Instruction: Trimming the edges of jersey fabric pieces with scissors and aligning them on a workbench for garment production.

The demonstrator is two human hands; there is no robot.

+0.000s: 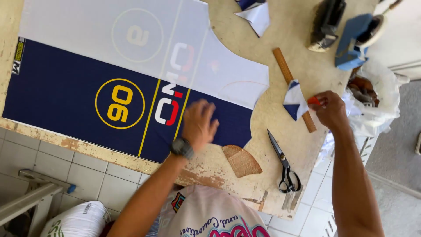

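Head view of a worn bench (280,26) carrying cut fabric. The left hand (199,124) lies flat, fingers spread, on the navy fabric panel (70,101); its grip is wide and closed on nothing, pressing the cloth down, apparently to keep it from sliding. The panel lies spread across the bench's left part, overlapped along its far side by a pale, whitish panel (87,30) of the same cut. The right hand (330,109) reaches to the right of the panels, its grip narrow, pinching a small red object (313,100), probably marking chalk, just beside a wooden ruler (293,87). A folded navy-and-white scrap (294,100) rests across the ruler. Black scissors (283,162) lie between the hands, near a brown curved piece (242,160) at the bench's near edge.
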